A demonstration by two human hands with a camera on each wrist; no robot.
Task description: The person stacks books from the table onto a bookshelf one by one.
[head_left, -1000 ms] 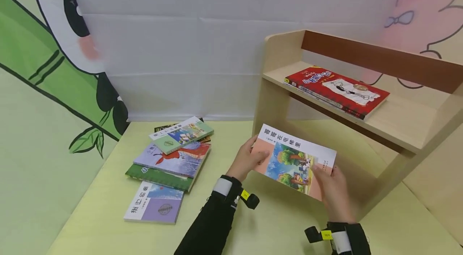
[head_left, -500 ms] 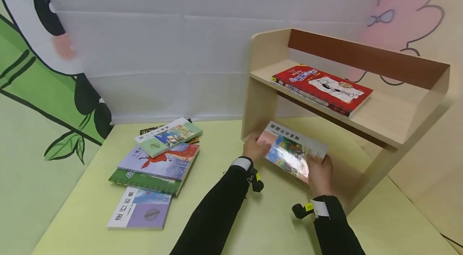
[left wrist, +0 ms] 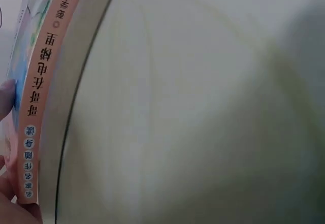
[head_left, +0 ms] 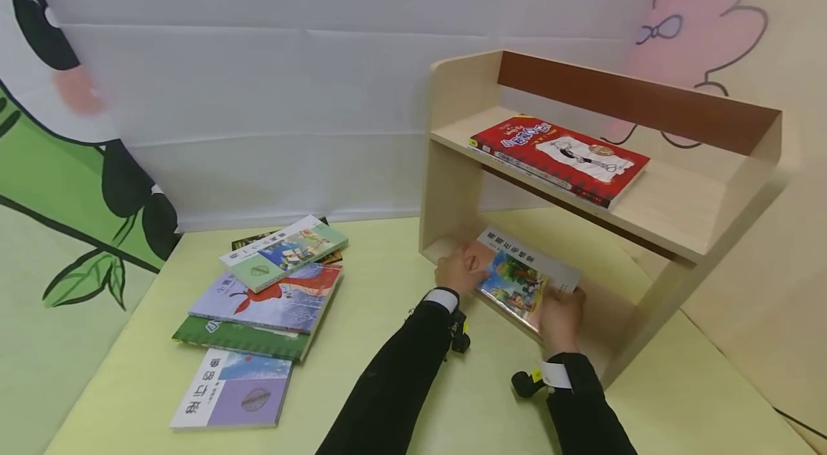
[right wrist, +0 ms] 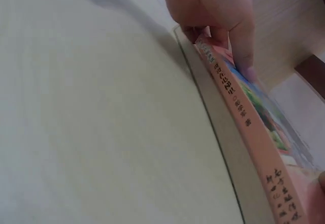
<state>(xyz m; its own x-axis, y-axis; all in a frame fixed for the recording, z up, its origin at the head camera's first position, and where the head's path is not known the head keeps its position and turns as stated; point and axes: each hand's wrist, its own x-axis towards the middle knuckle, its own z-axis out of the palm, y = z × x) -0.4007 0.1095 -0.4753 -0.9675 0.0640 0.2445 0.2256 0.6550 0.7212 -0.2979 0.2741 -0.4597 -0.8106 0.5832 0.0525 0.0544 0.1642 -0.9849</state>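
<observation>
And there we saw left hand [head_left: 460, 271] and right hand [head_left: 561, 317] gripping the pink-spined book [head_left: 515, 281] below the bookshelf's [head_left: 452, 189] upper board, its underside hidden!

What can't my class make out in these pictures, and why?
Dark book: head view, mostly covered by the pale green book.
Deep green book: head view, mostly covered by the lilac book.
Left hand: left wrist view, mostly cut off by the left edge.
Underside of the held book: head view, hidden by its cover.
Round mark on the purple book: head view, lettering too small.
</observation>
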